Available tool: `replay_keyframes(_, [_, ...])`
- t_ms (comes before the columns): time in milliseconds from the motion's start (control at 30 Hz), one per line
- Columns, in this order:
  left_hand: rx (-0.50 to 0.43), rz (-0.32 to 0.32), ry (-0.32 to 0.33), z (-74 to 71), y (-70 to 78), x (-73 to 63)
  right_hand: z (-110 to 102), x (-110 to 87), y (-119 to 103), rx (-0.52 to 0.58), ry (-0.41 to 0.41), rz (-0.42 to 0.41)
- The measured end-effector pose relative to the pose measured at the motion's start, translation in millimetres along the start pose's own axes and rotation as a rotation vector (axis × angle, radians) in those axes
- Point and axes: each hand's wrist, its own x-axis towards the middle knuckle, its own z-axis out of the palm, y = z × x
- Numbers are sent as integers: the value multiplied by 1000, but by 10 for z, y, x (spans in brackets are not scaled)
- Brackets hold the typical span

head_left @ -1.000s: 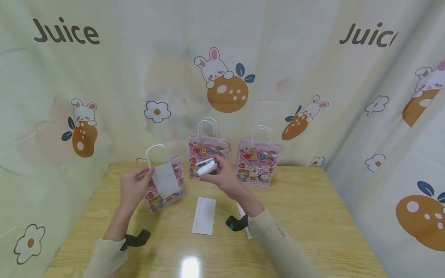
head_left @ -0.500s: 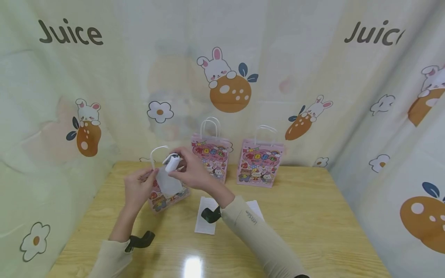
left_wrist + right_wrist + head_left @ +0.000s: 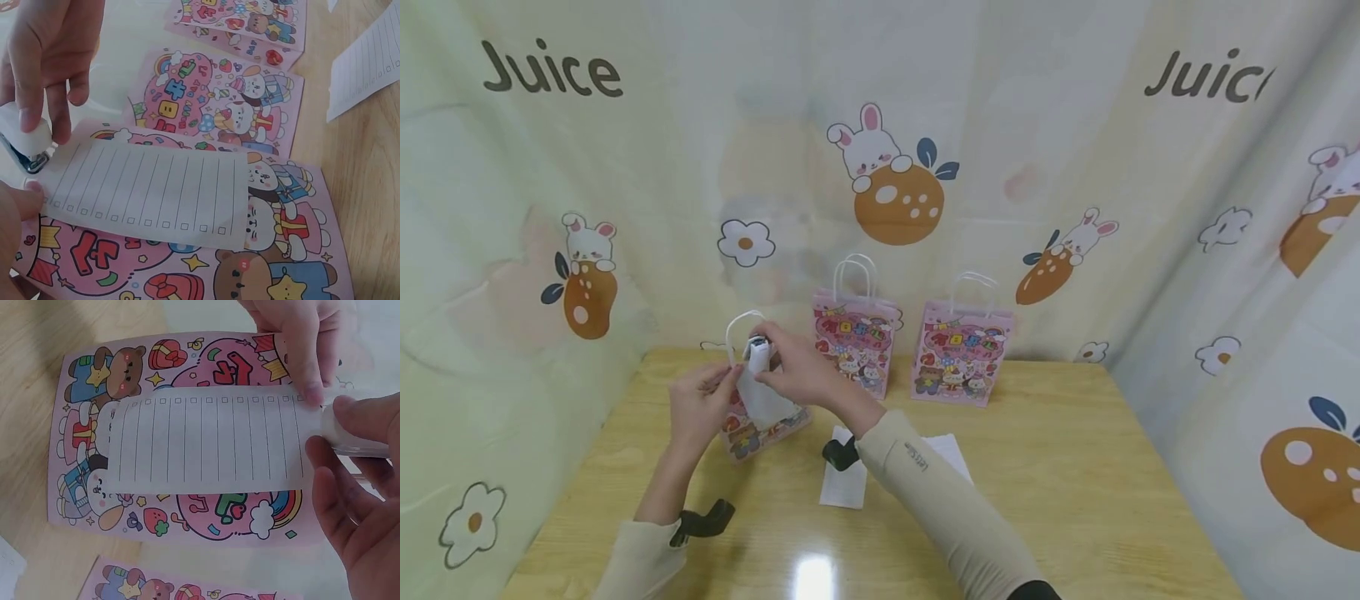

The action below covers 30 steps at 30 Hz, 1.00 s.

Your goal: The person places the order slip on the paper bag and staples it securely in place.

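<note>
A pink cartoon gift bag [image 3: 742, 442] with a white handle stands tilted at the table's left. A white checklist sheet [image 3: 206, 444] with ruled lines and small boxes lies against its front. My left hand [image 3: 696, 406] pinches the bag's top edge together with the sheet's upper end. In my right hand [image 3: 801, 368] is a small white stapler [image 3: 759, 357], gripped between thumb and fingers. Its metal mouth sits right at the top edge of the sheet in the left wrist view, close beside my left thumb [image 3: 19, 203].
Two more pink gift bags, one in the middle [image 3: 852, 337] and one on the right [image 3: 962, 354], stand upright at the back by the printed curtain [image 3: 1000, 108]. Two white sheets lie on the wooden table [image 3: 1075, 467], a left one [image 3: 842, 487] and one [image 3: 951, 454] partly behind my right sleeve.
My right hand has moved left with the stapler, from in front of the middle bag to the top of the sheet on the left bag. My left hand keeps its pinch.
</note>
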Motion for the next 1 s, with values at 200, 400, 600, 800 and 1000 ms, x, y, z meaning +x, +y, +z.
replay_keyframes(200, [-14, 4, 3, 23, 6, -11, 0, 31, 34, -167, -43, -22])
replay_keyframes(400, [-46, -27, 1, 48, -3, -8, 11, 78, 51, -304, -99, -37])
replay_keyframes(600, [-76, -80, -5, 64, 20, -11, 50, 84, 94, -308, -112, -32])
replay_keyframes(800, [-128, -167, -50, -7, 370, 32, 66, 54, 160, -259, -100, -61])
replay_keyframes(1000, [-224, -359, -144, -64, 490, 92, 65, 24, 143, -240, -82, -46])
